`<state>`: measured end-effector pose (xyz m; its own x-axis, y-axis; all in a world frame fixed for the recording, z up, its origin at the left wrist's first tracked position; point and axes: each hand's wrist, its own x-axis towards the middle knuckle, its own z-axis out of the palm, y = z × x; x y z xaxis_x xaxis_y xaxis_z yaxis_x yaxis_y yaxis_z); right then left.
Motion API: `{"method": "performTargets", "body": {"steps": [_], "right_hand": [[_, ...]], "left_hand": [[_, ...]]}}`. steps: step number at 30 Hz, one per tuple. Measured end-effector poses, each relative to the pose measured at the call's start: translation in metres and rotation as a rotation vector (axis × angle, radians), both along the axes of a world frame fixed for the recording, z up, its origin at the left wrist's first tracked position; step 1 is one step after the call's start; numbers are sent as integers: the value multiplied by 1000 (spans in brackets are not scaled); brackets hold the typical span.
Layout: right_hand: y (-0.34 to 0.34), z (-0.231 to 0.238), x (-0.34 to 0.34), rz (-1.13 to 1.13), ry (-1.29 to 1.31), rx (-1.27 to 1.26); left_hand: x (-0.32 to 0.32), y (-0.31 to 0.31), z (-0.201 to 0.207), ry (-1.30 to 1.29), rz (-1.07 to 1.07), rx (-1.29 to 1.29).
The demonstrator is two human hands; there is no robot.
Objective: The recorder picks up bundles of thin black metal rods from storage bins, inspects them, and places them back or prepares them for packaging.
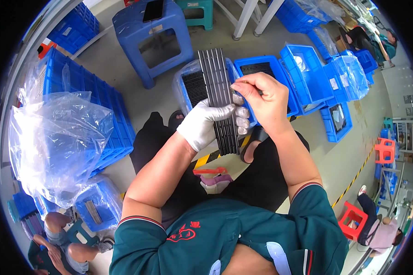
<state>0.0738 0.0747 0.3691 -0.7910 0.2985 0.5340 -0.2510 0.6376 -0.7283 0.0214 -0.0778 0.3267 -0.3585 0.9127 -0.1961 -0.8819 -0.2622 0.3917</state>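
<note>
My left hand [201,124], in a white glove with greyed fingertips, is wrapped round a bundle of long, thin dark strips [216,78] lying side by side. The bundle stands lengthwise in front of me, its far end tilted slightly left. My bare right hand [270,101] is at the bundle's right edge, just above the gloved fingertips, with thumb and forefinger pinched together. Whatever lies in that pinch is too small to make out. Beyond the bundle, a plastic-lined blue bin [180,81] and another blue bin [237,61] hold more dark strips.
A blue stool [124,34] carrying a dark phone [153,10] stands far left. Stacked blue crates [101,91] under clear plastic [59,142] rise at my left. More blue bins [307,78] line the right. Other people sit lower left and at the right, near a red stool [353,220].
</note>
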Motion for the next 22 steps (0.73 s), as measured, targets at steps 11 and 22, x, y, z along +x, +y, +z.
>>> {"method": "performTargets", "body": {"steps": [11, 22], "right_hand": [[3, -5, -3, -32, 31, -23], [-2, -5, -4, -19, 137, 510]], "left_hand": [[-1, -1, 2, 27, 22, 45], [-4, -4, 3, 98, 56, -99]]}}
